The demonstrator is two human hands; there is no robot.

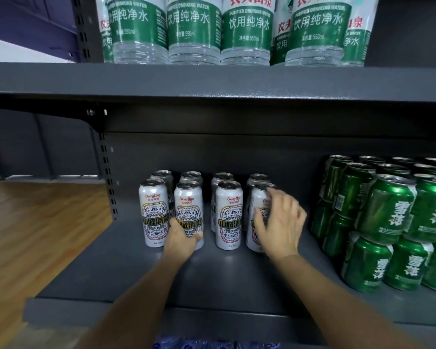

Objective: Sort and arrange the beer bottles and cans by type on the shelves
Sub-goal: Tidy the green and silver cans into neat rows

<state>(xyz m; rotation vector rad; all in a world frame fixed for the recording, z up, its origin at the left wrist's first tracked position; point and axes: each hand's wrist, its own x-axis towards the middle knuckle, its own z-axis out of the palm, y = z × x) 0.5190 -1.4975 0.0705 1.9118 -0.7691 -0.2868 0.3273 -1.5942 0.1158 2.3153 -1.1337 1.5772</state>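
Observation:
Several tall white ChongQing beer cans stand in two rows on the dark grey shelf (126, 278). My left hand (181, 241) grips the base of the second front can (188, 210), thumb to its left and fingers round its right side. My right hand (280, 225) is blurred and lies over the rightmost front white can (258, 217) with fingers spread; whether it holds the can I cannot tell. Between them stands another front can (229, 215). The leftmost front can (153, 212) stands apart from both hands. Green Snow beer cans (385, 205) are stacked in layers at the right.
Water bottles with green labels (194, 28) fill the upper shelf, whose thick front edge (212, 81) overhangs the cans. A perforated upright (106, 177) bounds the shelf on the left, with wooden floor (35, 235) beyond. Blue packaging (212, 345) peeks from below.

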